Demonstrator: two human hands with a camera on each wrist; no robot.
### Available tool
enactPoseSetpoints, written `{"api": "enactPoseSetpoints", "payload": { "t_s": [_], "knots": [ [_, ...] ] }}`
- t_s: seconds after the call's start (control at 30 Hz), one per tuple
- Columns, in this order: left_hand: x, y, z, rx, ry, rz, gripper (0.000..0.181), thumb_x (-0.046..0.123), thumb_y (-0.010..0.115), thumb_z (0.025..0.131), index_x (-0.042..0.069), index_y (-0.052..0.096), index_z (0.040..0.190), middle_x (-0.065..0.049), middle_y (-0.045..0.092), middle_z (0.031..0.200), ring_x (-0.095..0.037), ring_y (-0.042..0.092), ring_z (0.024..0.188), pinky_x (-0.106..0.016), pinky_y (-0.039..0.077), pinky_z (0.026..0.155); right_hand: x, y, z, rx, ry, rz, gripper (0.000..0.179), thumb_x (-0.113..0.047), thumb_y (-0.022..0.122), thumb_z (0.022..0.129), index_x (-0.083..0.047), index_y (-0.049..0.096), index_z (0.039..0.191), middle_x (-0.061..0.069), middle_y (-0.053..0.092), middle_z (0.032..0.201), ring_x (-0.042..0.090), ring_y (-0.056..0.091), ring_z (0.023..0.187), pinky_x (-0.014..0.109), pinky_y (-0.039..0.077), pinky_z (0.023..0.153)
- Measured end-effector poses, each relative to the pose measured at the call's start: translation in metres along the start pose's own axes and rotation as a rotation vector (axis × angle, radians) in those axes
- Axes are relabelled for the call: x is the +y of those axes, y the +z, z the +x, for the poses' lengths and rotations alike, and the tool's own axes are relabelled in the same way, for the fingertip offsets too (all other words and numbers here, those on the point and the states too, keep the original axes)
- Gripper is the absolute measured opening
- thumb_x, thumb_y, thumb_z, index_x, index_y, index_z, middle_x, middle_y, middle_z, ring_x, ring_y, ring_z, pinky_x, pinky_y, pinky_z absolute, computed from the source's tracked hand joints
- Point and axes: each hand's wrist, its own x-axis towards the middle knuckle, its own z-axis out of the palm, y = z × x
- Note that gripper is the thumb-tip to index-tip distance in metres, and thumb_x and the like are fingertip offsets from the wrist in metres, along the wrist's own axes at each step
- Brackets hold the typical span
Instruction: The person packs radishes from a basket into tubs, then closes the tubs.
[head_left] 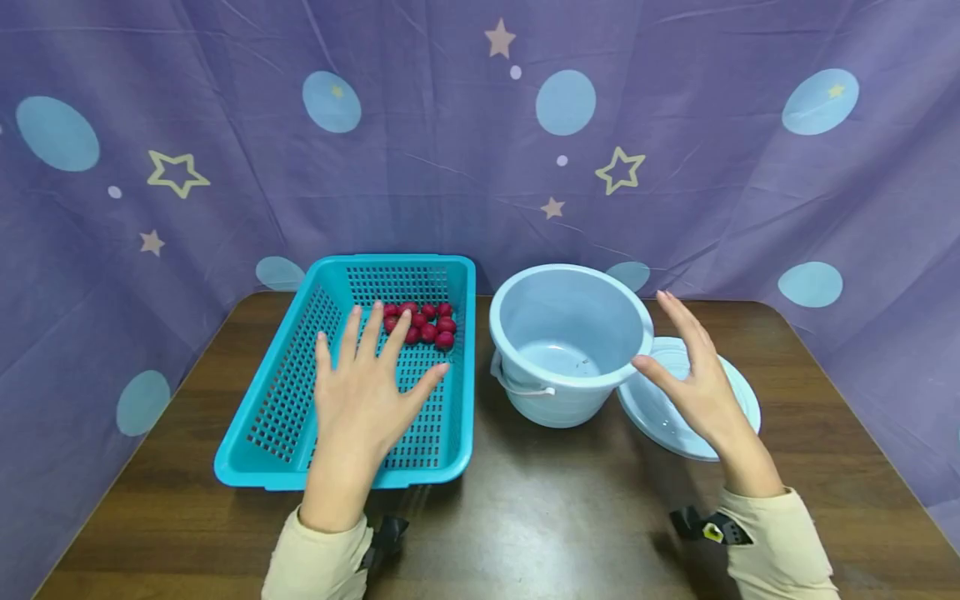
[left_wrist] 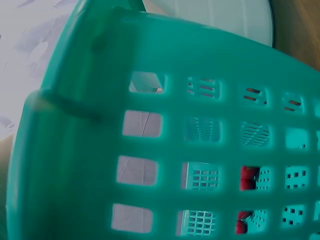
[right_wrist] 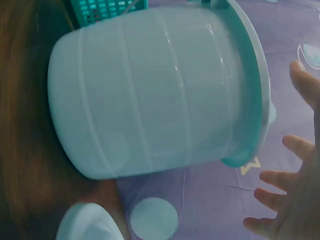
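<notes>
Both hands empty. Left hand (head_left: 360,408) – fingers straight, fanned, over one basket (head_left: 442,472), left of centre. Right hand (head_left: 705,392) – fingers extended, thumb apart, beside one bucket (head_left: 562,408), right of centre. One lid (head_left: 660,410), at right; at least ten balls (head_left: 428,332) in basket.

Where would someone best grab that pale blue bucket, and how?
Probably pinch the rim on its right side, coming from the right: it flares outward like a lip, the bucket stands upright, and the right hand is near there. The handle hangs low, front left.
</notes>
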Motion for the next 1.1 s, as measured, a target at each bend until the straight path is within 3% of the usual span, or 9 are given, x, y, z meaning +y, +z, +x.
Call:
{"api": "enactPoseSetpoints", "payload": {
  "t_s": [0.2,0.43,0.57,0.63,0.8,1.0,1.1],
  "knots": [
    [0.001,0.0,0.0,-0.007,-0.004,0.0,0.084,0.072,0.05,0.089,0.021,0.037,0.154,-0.013,0.024,0.161,-0.034,0.01,0.15,-0.064,0.004,0.114,-0.001,0.006,0.001,0.026,0.064,0.137,0.076,-0.013,0.074,0.089,-0.022,0.036,0.155,0.002,0.031,0.159,0.022,0.025,0.146,0.055,0.022,0.113],
    [0.002,0.0,0.0,0.006,-0.011,-0.002,0.084,0.073,0.049,0.089,0.02,0.04,0.153,-0.015,0.028,0.16,-0.035,0.012,0.149,-0.065,0.006,0.114,-0.001,0.011,0.002,0.05,0.152,0.335,0.064,-0.008,0.067,0.094,-0.011,0.04,0.151,0.005,0.046,0.144,0.012,0.042,0.129,0.03,0.035,0.102],
    [0.002,0.0,0.0,0.006,-0.015,0.0,0.083,0.073,0.048,0.089,0.02,0.041,0.153,-0.015,0.029,0.159,-0.036,0.013,0.149,-0.065,0.007,0.114,0.0,0.013,0.002,0.041,0.21,0.437,0.06,-0.008,0.066,0.095,-0.008,0.042,0.15,0.012,0.047,0.142,0.015,0.043,0.127,0.018,0.039,0.095],
    [0.002,0.0,0.0,0.005,-0.017,-0.001,0.082,0.072,0.049,0.089,0.02,0.041,0.152,-0.016,0.03,0.159,-0.036,0.014,0.149,-0.065,0.008,0.113,0.0,0.013,0.002,0.016,0.256,0.465,0.06,-0.011,0.066,0.096,-0.01,0.041,0.151,0.014,0.043,0.148,0.018,0.04,0.133,0.022,0.037,0.1],
    [0.003,0.0,0.0,-0.007,-0.02,-0.007,0.082,0.071,0.05,0.09,0.02,0.041,0.152,-0.016,0.029,0.159,-0.037,0.013,0.149,-0.065,0.009,0.113,-0.001,0.01,0.004,-0.059,0.385,0.533,0.06,-0.019,0.065,0.097,-0.019,0.04,0.152,0.016,0.032,0.155,0.027,0.032,0.14,0.045,0.024,0.112],
    [0.003,0.001,-0.001,-0.008,-0.008,-0.013,0.081,0.069,0.052,0.089,0.019,0.042,0.152,-0.015,0.028,0.16,-0.037,0.014,0.149,-0.065,0.009,0.113,-0.001,0.013,0.003,-0.096,0.449,0.583,0.062,-0.02,0.066,0.097,-0.017,0.038,0.152,0.017,0.034,0.152,0.023,0.04,0.135,0.038,0.026,0.112],
    [0.004,0.0,-0.001,0.009,0.005,-0.004,0.08,0.068,0.053,0.089,0.019,0.043,0.151,-0.015,0.029,0.159,-0.036,0.014,0.149,-0.065,0.01,0.114,-0.002,0.017,0.003,-0.093,0.458,0.583,0.064,-0.021,0.067,0.096,-0.018,0.038,0.153,0.018,0.031,0.155,0.025,0.034,0.14,0.044,0.021,0.115]
  ]
}}
